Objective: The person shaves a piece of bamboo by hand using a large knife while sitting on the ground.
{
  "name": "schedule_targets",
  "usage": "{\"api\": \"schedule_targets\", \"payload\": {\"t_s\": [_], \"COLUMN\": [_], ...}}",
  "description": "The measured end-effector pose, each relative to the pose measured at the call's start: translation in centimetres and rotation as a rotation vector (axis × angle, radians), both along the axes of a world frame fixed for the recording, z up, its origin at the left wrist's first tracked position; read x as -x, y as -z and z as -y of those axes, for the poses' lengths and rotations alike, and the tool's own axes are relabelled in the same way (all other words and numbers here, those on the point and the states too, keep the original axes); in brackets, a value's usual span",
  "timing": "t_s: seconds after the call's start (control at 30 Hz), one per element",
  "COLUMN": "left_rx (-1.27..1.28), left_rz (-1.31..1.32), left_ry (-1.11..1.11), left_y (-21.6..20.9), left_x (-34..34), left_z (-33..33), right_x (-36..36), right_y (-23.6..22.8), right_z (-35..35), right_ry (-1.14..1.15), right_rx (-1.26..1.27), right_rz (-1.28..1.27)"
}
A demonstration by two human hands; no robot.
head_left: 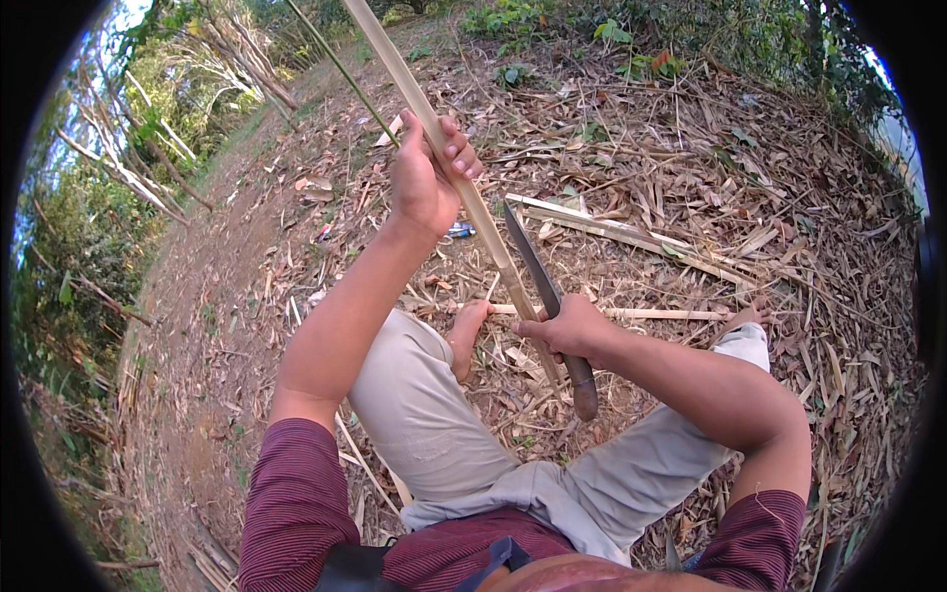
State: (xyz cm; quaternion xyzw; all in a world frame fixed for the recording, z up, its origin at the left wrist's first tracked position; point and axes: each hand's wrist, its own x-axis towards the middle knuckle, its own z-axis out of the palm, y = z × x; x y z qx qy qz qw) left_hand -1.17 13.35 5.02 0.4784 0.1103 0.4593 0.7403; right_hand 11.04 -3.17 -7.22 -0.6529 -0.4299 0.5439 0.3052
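A long pale split bamboo strip [483,219] slants in front of me from the far upper left to the ground between my legs. My left hand [426,178] is closed round its upper part. Lower down, my right hand [570,328] grips a machete [534,257], its dark blade pointing away and its rounded wooden handle end jutting toward me. The thumb of that hand rests at the strip, and the blade lies just right of it, almost parallel. How far those fingers also hold the strip is hidden.
Several split bamboo pieces [631,235] lie on dry leaves ahead to the right. Another strip [661,315] runs crosswise between my bare feet. A thin green stem [340,69] stands beyond my left hand. Shrubs and bare branches [148,178] border the left.
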Motion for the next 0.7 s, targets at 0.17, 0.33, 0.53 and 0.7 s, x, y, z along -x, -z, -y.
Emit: {"api": "schedule_targets", "payload": {"t_s": [0.17, 0.33, 0.53, 0.7], "left_rx": [-0.008, -0.156, -0.284, -0.305], "left_rz": [0.024, -0.116, -0.417, -0.955], "left_ry": [-0.053, -0.296, -0.429, -0.266], "left_y": [-0.1, -0.3, -1.6, -3.4], "left_x": [0.0, 0.0, 2.3, 6.2], "left_z": [0.1, -0.2, -0.9, 0.3], "right_x": [-0.1, -1.8, -6.9, -13.1], "right_y": [0.7, 0.5, -0.1, -0.5], "right_z": [-0.3, -1.7, -5.3, -7.7], "right_ry": [0.038, 0.069, 0.186, 0.343], "right_rx": [-0.042, -0.093, -0.274, -0.353], "right_rz": [0.042, 0.215, 0.413, 0.672]}}
